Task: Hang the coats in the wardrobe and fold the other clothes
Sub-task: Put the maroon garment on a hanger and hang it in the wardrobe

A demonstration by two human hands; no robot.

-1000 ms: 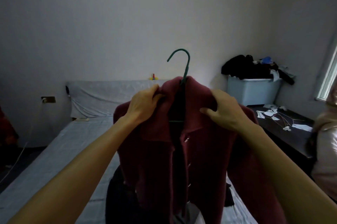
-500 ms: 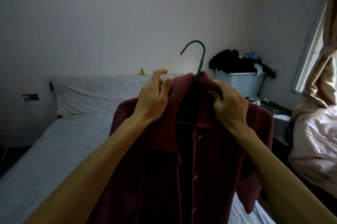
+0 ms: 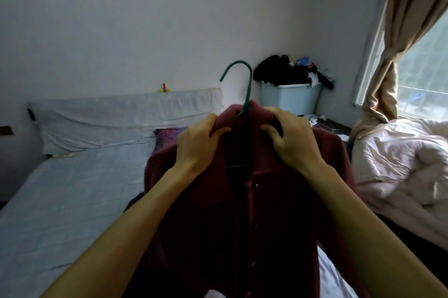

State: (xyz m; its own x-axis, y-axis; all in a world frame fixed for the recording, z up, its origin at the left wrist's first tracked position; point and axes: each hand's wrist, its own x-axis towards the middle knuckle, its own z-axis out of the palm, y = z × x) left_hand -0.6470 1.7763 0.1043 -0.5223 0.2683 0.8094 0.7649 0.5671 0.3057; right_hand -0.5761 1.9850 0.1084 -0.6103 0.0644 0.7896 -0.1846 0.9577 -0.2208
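1. The maroon coat is hanging on a green hanger and is being held up in the air in front of the person, over the near right part of the bed.
2. Its long axis is running vertically, with the collar at the top and the body dropping straight down. The buttoned front is facing the camera.
3. The hanger's hook is pointing up out of the collar, and its open end is curving over to the left.
4. The left hand is gripping the left side of the collar, fingers curled round the fabric.
5. The right hand is gripping the right side of the collar the same way, thumb on the front.
6. The two hands are sitting just beside the hanger's stem, one on either side.
7. The hanger's arms are lying hidden inside the coat's shoulders. Only the hook and a short green bar across the neck opening are showing.
8. The coat's hem is running off the bottom edge of the view, and the forearms are covering part of each front panel.
9. The light is dim; the buttons are showing only as faint glints.
10. A pale blue tub heaped with dark clothes is standing in the far corner. What each garment is cannot be told.
11. A pale quilt is lying bunched at the right, below a tied-back curtain.
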